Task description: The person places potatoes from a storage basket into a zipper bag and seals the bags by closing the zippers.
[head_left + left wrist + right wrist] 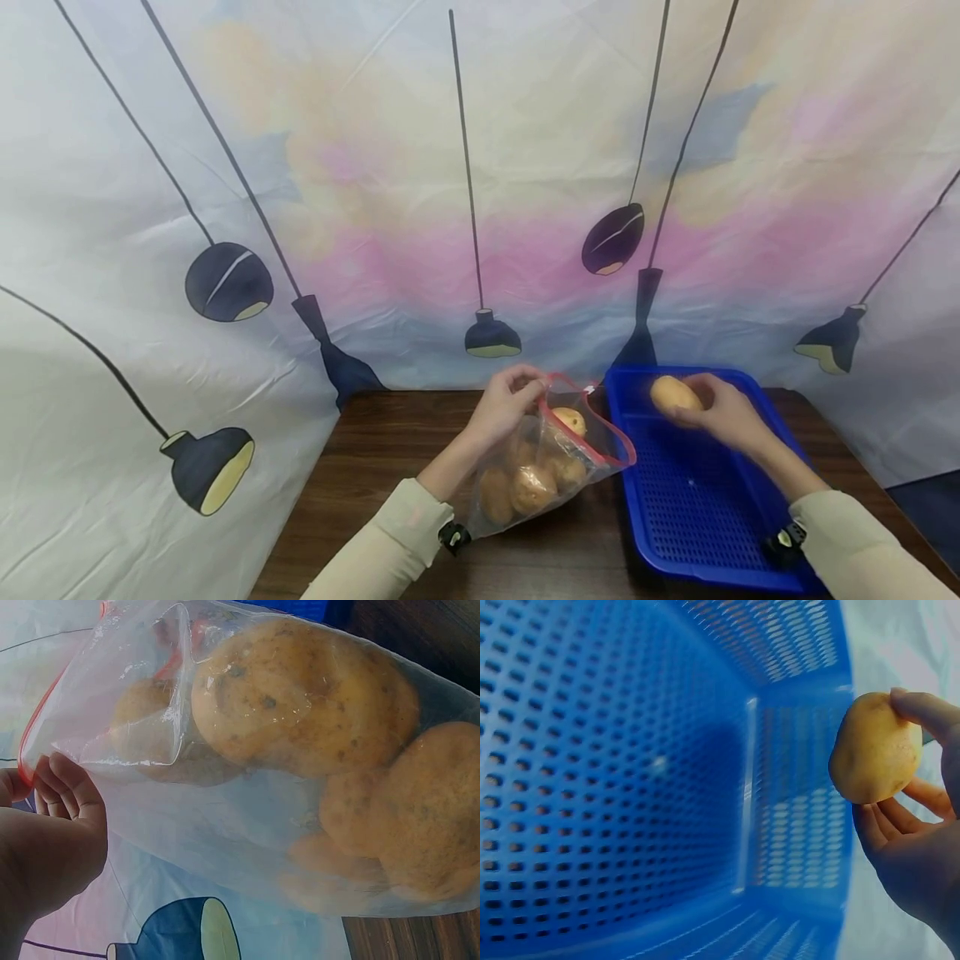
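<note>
My left hand [508,407] pinches the red-edged rim of a clear zip bag [247,806] between thumb and fingers, holding its mouth open toward the right. Several potatoes [534,487] fill the lower part of the bag, and one potato [570,421] lies higher, near the opening. In my right hand [723,408] is a single pale potato [877,748], gripped between thumb and fingertips. That hand hovers over the far part of a blue plastic basket [633,517], whose perforated floor shows bare in the right wrist view.
A dark wooden table [375,450] carries the bag and the basket, which stand side by side. Behind it hangs a cloth backdrop [405,250] printed with dark lamps. Black wrist cameras [453,536] sit at both cuffs.
</note>
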{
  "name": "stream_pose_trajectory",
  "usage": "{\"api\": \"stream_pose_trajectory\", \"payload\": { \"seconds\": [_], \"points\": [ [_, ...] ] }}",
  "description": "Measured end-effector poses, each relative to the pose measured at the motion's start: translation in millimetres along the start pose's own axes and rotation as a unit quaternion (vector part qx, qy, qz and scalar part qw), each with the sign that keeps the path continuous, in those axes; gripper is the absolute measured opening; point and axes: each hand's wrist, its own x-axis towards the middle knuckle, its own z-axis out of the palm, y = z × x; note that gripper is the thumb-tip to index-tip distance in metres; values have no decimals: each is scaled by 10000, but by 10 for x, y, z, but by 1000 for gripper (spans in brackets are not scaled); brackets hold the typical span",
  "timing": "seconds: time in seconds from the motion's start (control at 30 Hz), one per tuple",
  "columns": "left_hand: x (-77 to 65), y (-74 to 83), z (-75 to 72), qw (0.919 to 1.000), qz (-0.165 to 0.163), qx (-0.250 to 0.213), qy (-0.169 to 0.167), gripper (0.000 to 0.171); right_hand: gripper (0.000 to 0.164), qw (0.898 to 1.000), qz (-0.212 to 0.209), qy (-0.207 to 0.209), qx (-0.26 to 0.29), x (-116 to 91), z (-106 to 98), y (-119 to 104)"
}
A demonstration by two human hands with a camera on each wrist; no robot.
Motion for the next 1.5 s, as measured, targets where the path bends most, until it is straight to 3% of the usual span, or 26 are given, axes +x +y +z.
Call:
{"api": "stream_pose_trajectory", "payload": {
  "seconds": [0.3,0.8,1.13,1.5],
  "points": [
    [12,9,-3,10000,9,-16,40,24,70,9970,-412,-123,645,0,-94,-576],
    [31,75,-49,9994,47,-323,74,22,60,9812,-1399,-557,1207,-90,49,-1302],
    [32,100,-75,9995,98,-309,43,28,56,9701,-1969,-735,1210,-72,255,-1505],
    [23,81,-72,9993,121,-330,85,26,58,9747,-1765,-782,1126,-68,333,-1539]
  ]
}}
